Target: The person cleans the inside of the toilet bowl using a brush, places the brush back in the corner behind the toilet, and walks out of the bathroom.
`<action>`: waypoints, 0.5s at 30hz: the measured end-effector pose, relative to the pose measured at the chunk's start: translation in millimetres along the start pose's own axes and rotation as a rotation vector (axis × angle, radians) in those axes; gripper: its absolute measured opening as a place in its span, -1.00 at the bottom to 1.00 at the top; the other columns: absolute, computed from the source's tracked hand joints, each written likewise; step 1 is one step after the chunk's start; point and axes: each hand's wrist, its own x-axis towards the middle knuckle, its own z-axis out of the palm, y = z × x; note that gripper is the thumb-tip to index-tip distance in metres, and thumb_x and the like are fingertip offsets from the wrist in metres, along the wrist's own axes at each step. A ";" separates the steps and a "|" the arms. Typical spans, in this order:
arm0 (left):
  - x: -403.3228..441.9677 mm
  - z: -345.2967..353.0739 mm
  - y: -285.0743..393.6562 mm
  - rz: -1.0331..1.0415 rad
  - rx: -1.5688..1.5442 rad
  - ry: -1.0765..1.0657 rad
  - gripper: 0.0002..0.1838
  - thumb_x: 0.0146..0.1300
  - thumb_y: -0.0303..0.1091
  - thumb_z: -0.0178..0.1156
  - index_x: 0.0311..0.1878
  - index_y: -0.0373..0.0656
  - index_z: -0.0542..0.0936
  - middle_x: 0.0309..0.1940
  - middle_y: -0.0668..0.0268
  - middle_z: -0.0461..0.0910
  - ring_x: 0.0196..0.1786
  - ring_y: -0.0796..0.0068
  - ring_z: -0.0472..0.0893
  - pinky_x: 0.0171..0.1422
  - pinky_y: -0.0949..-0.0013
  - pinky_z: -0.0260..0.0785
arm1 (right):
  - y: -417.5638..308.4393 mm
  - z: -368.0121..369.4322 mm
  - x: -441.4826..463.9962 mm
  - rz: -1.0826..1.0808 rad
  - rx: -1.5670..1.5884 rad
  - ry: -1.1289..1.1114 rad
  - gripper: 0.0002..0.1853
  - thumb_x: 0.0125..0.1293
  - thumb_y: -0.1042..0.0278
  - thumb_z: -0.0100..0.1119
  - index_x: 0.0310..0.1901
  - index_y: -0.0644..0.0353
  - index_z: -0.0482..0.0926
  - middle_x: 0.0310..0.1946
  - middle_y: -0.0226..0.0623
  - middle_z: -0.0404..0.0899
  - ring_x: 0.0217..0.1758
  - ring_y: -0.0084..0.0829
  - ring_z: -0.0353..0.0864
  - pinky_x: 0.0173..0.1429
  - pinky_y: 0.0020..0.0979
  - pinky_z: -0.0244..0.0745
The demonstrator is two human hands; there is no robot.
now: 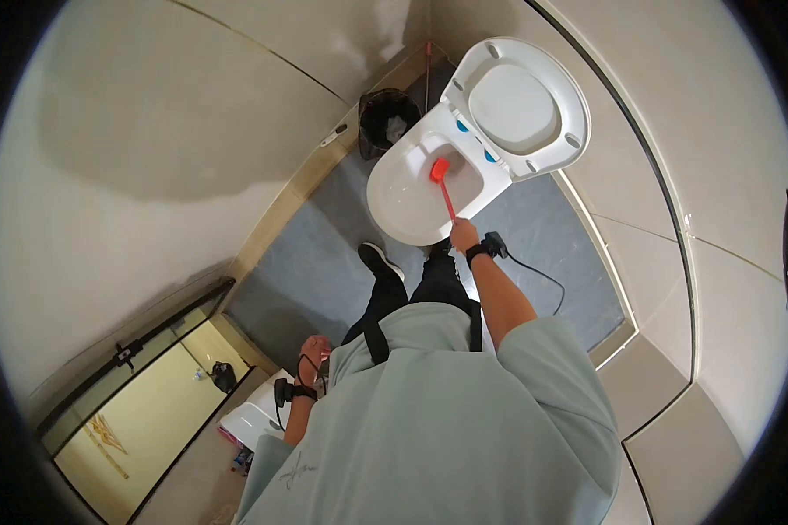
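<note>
My right hand (pixel 464 236) is closed around the handle of a red toilet brush (pixel 447 198). The brush head lies inside the bowl of a white toilet (pixel 392 194), against its inner wall. Both the toilet seat and lid (pixel 578 114) are raised, leaning back toward the wall. Low at my left side hangs my left hand (pixel 313 350), close to my leg, with a thin black cable looping by it. Its fingers are too small and partly turned away to show whether they hold anything.
A black-lined waste bin (pixel 365 122) stands beside the toilet, with a red-handled stick (pixel 427 74) behind it. A white basin-like fixture (pixel 258 416) is behind my left arm. A mirror (pixel 144 420) hangs on the left wall. Walls enclose the grey floor (pixel 543 227) closely.
</note>
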 end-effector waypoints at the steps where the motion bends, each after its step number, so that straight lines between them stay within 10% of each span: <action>1: 1.4 -0.1 -1.2 -0.016 0.021 0.030 -0.77 0.16 -0.28 -0.11 -0.23 -0.18 0.46 -0.54 0.35 0.45 -0.50 0.59 0.44 -0.43 0.54 0.28 | -7.1 -1.1 -15.2 -0.030 0.001 -0.049 -0.78 0.10 0.36 -0.18 -0.30 0.23 0.44 -0.55 -0.01 0.49 -0.53 -0.10 0.51 -0.44 -0.21 0.42; 7: 21.5 -9.5 -32.1 0.026 -0.030 -0.086 -0.77 0.16 -0.30 -0.12 -0.22 -0.18 0.45 -0.55 0.34 0.44 -0.51 0.56 0.43 -0.42 0.51 0.30 | -50.3 -7.4 -76.7 -0.112 -0.052 -0.058 -0.80 0.04 0.44 -0.18 -0.35 0.36 0.40 -0.40 0.12 0.45 -0.27 0.10 0.43 -0.19 -0.03 0.33; 12: 26.5 -34.3 -57.2 -0.040 -0.070 -0.047 -0.75 0.13 -0.28 -0.10 -0.22 -0.20 0.45 -0.55 0.35 0.44 -0.49 0.56 0.43 -0.39 0.50 0.30 | -60.0 1.2 -23.6 -0.197 -0.138 -0.015 -0.83 -0.02 0.43 -0.10 -0.43 0.32 0.46 -0.46 0.00 0.49 -0.45 -0.01 0.47 -0.31 -0.16 0.40; 15: 8.3 -41.0 -67.5 -0.041 -0.051 -0.020 -0.74 0.12 -0.26 -0.09 -0.22 -0.20 0.45 -0.53 0.35 0.45 -0.46 0.57 0.43 -0.35 0.50 0.29 | -45.9 17.4 -3.4 -0.049 0.565 -0.327 -0.91 0.03 0.38 -0.10 -0.49 0.19 0.36 -0.60 -0.19 0.36 -0.59 -0.23 0.37 -0.53 -0.34 0.25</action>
